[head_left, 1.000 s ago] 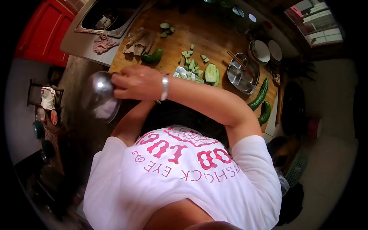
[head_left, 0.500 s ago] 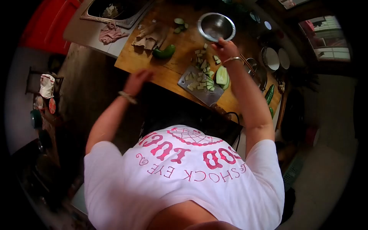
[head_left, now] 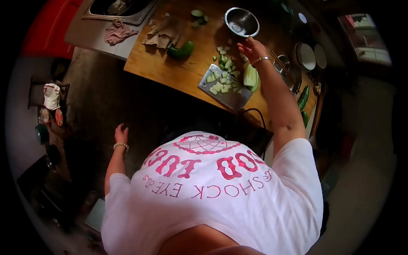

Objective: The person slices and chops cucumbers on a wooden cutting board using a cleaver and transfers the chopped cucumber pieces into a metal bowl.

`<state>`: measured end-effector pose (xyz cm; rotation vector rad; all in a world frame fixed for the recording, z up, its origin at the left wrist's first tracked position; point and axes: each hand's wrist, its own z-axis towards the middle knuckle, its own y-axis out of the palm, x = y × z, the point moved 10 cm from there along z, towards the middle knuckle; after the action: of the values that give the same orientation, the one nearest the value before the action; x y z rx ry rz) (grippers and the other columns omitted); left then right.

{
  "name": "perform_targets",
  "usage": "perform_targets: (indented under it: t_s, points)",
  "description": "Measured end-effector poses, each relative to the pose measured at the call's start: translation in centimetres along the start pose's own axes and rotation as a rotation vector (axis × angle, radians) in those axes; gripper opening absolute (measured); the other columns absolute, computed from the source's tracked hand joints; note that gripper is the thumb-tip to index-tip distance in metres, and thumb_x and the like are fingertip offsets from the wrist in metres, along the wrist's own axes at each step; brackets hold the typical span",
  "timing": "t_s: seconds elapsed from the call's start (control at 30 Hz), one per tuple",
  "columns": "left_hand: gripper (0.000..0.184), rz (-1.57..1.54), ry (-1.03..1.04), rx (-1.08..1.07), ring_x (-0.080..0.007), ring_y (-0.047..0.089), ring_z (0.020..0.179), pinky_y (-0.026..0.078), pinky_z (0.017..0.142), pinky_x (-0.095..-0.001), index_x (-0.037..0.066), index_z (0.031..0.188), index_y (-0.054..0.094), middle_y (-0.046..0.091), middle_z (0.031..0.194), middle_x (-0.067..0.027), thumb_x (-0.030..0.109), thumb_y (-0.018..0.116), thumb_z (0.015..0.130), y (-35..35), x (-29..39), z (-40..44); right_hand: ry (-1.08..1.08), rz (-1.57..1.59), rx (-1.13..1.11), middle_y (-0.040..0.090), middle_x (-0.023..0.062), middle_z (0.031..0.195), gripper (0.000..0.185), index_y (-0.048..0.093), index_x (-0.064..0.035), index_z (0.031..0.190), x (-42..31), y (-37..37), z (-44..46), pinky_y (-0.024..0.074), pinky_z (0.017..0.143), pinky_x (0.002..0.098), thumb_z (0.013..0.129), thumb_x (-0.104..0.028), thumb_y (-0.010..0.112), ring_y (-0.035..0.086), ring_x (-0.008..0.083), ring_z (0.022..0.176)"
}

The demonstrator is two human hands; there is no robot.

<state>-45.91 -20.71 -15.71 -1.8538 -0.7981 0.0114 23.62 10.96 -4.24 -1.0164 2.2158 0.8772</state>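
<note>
A steel bowl (head_left: 241,26) sits on the wooden table at its far side. My right hand (head_left: 254,50) is at the bowl's near rim, its fingers apart and the fingertips at or just touching the edge. Below that hand lie chopped cucumber pieces (head_left: 225,63), some on a broad flat metal blade (head_left: 231,98) that looks like a cleaver. Beside them is a cut cucumber half (head_left: 250,77). Away from the table, over the floor at my left side, hangs my left hand (head_left: 121,134), holding nothing, fingers loosely bent and apart.
On the wooden table (head_left: 148,66) lie a curved green cucumber piece (head_left: 181,51), a brown cloth (head_left: 162,35) and cut ends (head_left: 197,17). A sink (head_left: 138,18) and pink rag (head_left: 118,33) are left. Whole cucumbers (head_left: 303,97), a pan (head_left: 293,76) and bowls (head_left: 305,57) stand right.
My right hand has loosened from the bowl's rim, and the bowl now stands level on the table. My left hand has dropped away from the table edge, down to my left side.
</note>
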Motion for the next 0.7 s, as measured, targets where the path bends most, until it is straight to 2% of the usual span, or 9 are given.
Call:
perform_targets:
  t_s: [0.07, 0.17, 0.27, 0.33, 0.4, 0.47, 0.5, 0.53, 0.7]
  points:
    - [0.034, -0.058, 0.384, 0.097, -0.0326, 0.059, 0.110, 0.048, 0.093, -0.0387, 0.007, 0.121, 0.060, 0.060, 0.118, -0.0148, 0.011, 0.066, 0.088, -1.8, 10.6, 1.0, -0.240, -0.503, -0.079, 0.063, 0.0153, 0.104, 0.029, 0.050, 0.0028, 0.113, -2.0, -0.6, -3.7, 0.0567, 0.069, 0.0350, 0.099, -0.022, 0.055, 0.068, 0.0297, 0.088]
    - [0.032, -0.221, 0.735, 0.089, -0.0315, 0.060, 0.107, 0.049, 0.092, -0.0373, 0.006, 0.119, 0.060, 0.060, 0.117, -0.0151, 0.003, 0.064, 0.087, -4.7, 26.6, -0.4, -0.786, -1.272, -0.122, 0.063, 0.0163, 0.097, 0.021, 0.058, 0.0008, 0.097, -2.2, -3.2, -14.0, 0.0507, 0.064, 0.0357, 0.094, -0.019, 0.061, 0.066, 0.0294, 0.077]
    - [0.033, -0.295, 0.944, 0.016, -0.0302, 0.061, 0.103, 0.050, 0.087, -0.0365, 0.006, 0.118, 0.060, 0.060, 0.111, -0.0145, 0.004, 0.065, 0.086, -5.9, 39.0, -3.5, -0.790, -1.470, -0.130, 0.056, 0.0165, 0.084, 0.020, 0.060, -0.0031, 0.093, 1.6, -7.8, -20.2, 0.0474, 0.071, 0.0408, 0.087, -0.019, 0.069, 0.058, 0.0339, 0.081]
    - [0.034, -0.259, 0.785, -0.247, -0.0303, 0.061, 0.099, 0.050, 0.084, -0.0378, 0.004, 0.118, 0.059, 0.059, 0.105, -0.0148, 0.008, 0.067, 0.085, -2.2, 43.1, -3.1, -0.920, -1.566, -0.241, 0.057, 0.0162, 0.090, 0.026, 0.058, -0.0037, 0.095, 4.1, -9.0, -22.4, 0.0463, 0.075, 0.0423, 0.081, -0.020, 0.073, 0.056, 0.0354, 0.086]
    - [0.046, -0.136, 0.905, -0.288, -0.0320, 0.059, 0.100, 0.049, 0.084, -0.0389, 0.003, 0.123, 0.055, 0.057, 0.106, -0.0155, 0.013, 0.073, 0.081, 0.9, 47.3, -3.9, -0.961, -1.631, -0.225, 0.056, 0.0161, 0.092, 0.029, 0.057, -0.0040, 0.095, 5.3, -8.4, -24.0, 0.0460, 0.075, 0.0426, 0.078, -0.020, 0.075, 0.056, 0.0359, 0.087]
    - [0.054, -0.164, 1.054, -0.271, -0.0329, 0.057, 0.103, 0.048, 0.087, -0.0394, 0.003, 0.126, 0.052, 0.055, 0.110, -0.0164, 0.015, 0.076, 0.078, 3.8, 49.9, -4.7, -1.003, -1.694, -0.208, 0.056, 0.0161, 0.094, 0.033, 0.056, -0.0042, 0.095, 6.5, -7.8, -24.7, 0.0457, 0.075, 0.0430, 0.076, -0.021, 0.077, 0.055, 0.0365, 0.088]
    - [0.063, -0.204, 1.189, -0.247, -0.0338, 0.056, 0.106, 0.048, 0.089, -0.0399, 0.002, 0.128, 0.049, 0.053, 0.115, -0.0173, 0.017, 0.079, 0.075, 4.6, 50.8, -6.1, -0.864, -1.718, -0.192, 0.055, 0.0161, 0.094, 0.035, 0.055, -0.0048, 0.096, 7.5, -8.5, -23.8, 0.0459, 0.075, 0.0432, 0.075, -0.022, 0.077, 0.055, 0.0366, 0.089]
    - [0.063, -0.191, 1.199, -0.260, -0.0338, 0.056, 0.106, 0.048, 0.089, -0.0399, 0.002, 0.128, 0.049, 0.053, 0.115, -0.0173, 0.017, 0.079, 0.075, 5.5, 51.2, -6.7, -0.726, -1.735, -0.179, 0.054, 0.0161, 0.094, 0.037, 0.054, -0.0053, 0.097, 8.5, -9.4, -22.9, 0.0460, 0.075, 0.0435, 0.074, -0.023, 0.078, 0.055, 0.0366, 0.089]
    - [0.076, -0.097, 1.217, -0.257, -0.0367, 0.054, 0.110, 0.048, 0.093, -0.0402, 0.000, 0.132, 0.045, 0.048, 0.121, -0.0207, 0.016, 0.084, 0.068, 6.8, 52.8, -7.7, -0.741, -1.662, -0.250, 0.055, 0.0169, 0.094, 0.039, 0.052, -0.0064, 0.102, 8.8, -7.9, -24.8, 0.0470, 0.075, 0.0453, 0.076, -0.024, 0.075, 0.056, 0.0379, 0.090]
